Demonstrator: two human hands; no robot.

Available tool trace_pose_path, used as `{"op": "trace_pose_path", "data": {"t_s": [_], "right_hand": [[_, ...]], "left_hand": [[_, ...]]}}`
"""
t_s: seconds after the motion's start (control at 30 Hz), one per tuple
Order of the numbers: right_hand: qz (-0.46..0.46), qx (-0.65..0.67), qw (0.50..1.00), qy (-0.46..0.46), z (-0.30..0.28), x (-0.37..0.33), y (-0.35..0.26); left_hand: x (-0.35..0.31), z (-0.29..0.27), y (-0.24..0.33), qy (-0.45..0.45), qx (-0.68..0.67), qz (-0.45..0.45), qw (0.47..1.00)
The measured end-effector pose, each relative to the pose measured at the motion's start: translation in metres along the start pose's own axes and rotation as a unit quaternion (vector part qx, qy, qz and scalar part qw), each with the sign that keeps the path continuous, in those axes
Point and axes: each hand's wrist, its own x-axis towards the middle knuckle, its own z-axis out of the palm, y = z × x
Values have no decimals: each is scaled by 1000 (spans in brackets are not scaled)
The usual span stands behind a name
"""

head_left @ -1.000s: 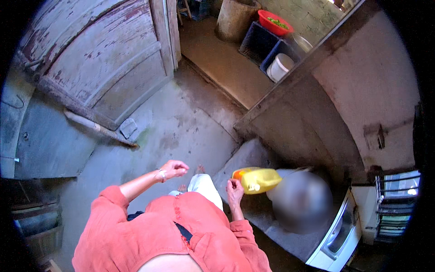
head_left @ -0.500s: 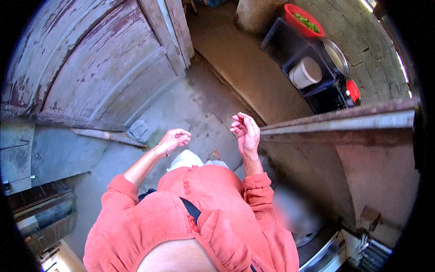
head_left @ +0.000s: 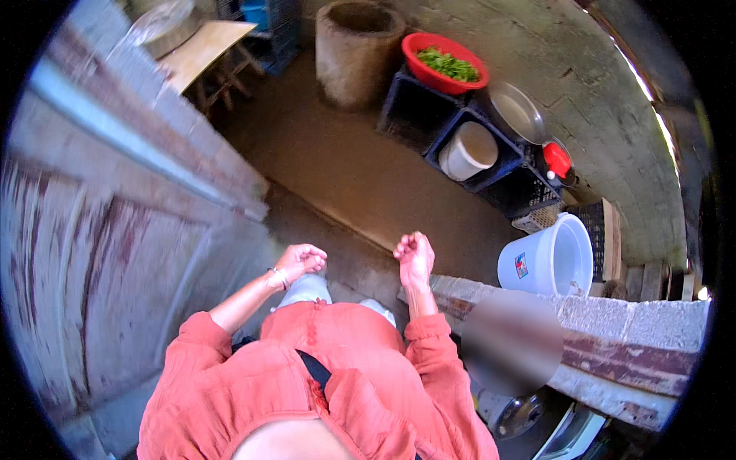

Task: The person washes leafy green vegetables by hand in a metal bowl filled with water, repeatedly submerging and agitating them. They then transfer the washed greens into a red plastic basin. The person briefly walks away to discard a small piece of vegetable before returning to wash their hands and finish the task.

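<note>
Both my hands are held out in front of my body, bare and apart from each other. My left hand (head_left: pixel 300 264), with a bracelet (head_left: pixel 279 277) at the wrist, has its fingers loosely curled, and nothing shows in them. The fingers of my right hand (head_left: pixel 415 259) are curled in toward the palm, also with no object visible. Neither hand touches anything. A raised sill (head_left: pixel 330 215) crosses the floor just ahead of them.
A wooden door (head_left: pixel 138 276) with peeling paint stands left; a block wall end (head_left: pixel 590 310) is close right. Beyond lie dark crates (head_left: pixel 418 115), a red basin (head_left: pixel 414 57) of green leaves, a white bucket (head_left: pixel 454 161), a light-blue bucket (head_left: pixel 529 264), a stone mortar-like vessel (head_left: pixel 337 65) and a wooden table (head_left: pixel 207 50).
I have moved forward to the doorway; the crates and basin sit further left in view, and the light-blue bucket has appeared. My right hand's fingers have curled in more.
</note>
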Motion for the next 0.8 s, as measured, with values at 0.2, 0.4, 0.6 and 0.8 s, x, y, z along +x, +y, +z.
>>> {"op": "trace_pose_path", "data": {"t_s": [0.2,0.4,0.6,0.8], "right_hand": [[-76,10,983,169,-18,43,-41],[-118,101,960,234,-52,105,-96],[-103,128,966,198,-59,185,-176],[-83,111,984,109,-30,250,-268]], "left_hand": [[103,8,75,-62,99,-49,992],[197,60,118,-165,132,-87,974],[273,103,175,-147,161,-66,974],[312,149,240,-130,51,-92,986]]}}
